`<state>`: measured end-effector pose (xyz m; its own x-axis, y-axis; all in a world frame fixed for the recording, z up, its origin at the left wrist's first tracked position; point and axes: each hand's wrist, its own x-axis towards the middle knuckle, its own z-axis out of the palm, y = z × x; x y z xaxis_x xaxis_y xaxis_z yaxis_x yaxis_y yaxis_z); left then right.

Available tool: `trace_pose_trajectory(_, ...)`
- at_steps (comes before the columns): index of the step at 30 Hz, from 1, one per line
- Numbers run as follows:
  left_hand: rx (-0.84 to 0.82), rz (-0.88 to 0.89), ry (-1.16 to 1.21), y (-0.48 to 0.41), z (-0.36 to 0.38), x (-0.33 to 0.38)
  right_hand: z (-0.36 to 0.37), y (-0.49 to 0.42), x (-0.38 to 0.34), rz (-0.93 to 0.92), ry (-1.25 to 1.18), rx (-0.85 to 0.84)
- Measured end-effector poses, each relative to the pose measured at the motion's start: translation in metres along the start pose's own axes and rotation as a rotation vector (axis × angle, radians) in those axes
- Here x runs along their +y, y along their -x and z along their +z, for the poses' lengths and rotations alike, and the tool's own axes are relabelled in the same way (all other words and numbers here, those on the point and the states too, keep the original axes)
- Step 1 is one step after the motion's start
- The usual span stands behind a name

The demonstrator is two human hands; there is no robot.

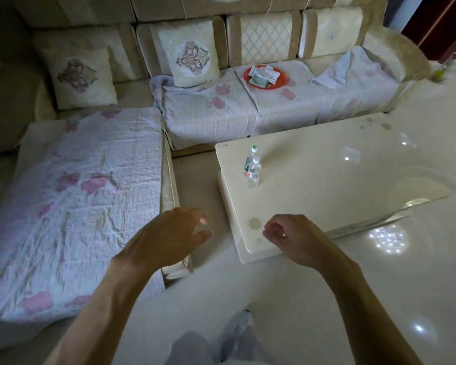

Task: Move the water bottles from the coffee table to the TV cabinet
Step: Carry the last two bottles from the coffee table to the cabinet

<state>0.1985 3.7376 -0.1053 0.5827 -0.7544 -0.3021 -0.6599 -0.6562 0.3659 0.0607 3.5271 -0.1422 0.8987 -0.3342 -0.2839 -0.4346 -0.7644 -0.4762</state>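
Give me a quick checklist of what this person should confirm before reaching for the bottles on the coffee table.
1. Both hands free: left hand and right hand hold nothing. Ok.
2. Bottles upright: near bottle and far bottle both stand. Ok.
3. Caps on: both show caps. Ok.
4. Room to grip each: they stand close together, one partly behind the other. Cannot tell.
5. Path clear: bare coffee table top lies between hands and bottles. Ok.
6. TV cabinet ready: out of view. Cannot tell.

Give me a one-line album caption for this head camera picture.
Both empty hands, left and right, reach toward two water bottles standing on the coffee table.
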Motion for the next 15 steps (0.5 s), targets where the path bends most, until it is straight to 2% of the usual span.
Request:
trace_pose_trajectory(7,-0.014,-0.020,0.049,-0.050,-0.025,-0.016,-0.018,-0.063,-0.006,0.000,0.000,-0.048)
trace_pose_trajectory(15,-0.024,0.022,0.031,-0.107,-0.063,-0.076,-0.017,-0.138,-0.053,0.018,0.008,-0.049)
